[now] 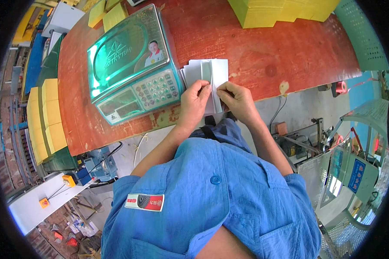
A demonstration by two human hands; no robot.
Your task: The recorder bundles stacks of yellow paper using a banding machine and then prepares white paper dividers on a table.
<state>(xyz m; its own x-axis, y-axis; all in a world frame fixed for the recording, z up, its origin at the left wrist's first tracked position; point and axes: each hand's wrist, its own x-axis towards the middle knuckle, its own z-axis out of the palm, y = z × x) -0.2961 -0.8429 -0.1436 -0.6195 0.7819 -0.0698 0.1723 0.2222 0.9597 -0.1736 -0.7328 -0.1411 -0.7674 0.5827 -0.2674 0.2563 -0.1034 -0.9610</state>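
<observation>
A small stack of white paper sheets (221,71), possibly folded, is at the front edge of the red table, just right of the scale. My left hand (193,103) is closed on the stack's left side, thumb and forefinger pinching near a raised fold. From the other side my right hand (239,102) pinches the right edge of the paper with bent fingers. The lower part of the paper overhangs the table edge between my hands. Touching or nearly touching its left side is the green-topped weighing scale (132,64) with a keypad and display.
Yellow stacked blocks (285,11) stand at the table's far right, smaller yellow stacks (112,17) at the far left. The red worn table (263,56) ends just before my body. A strapped yellow bundle (45,121) is left of it. Perforated green machine guards (369,34) rise at right.
</observation>
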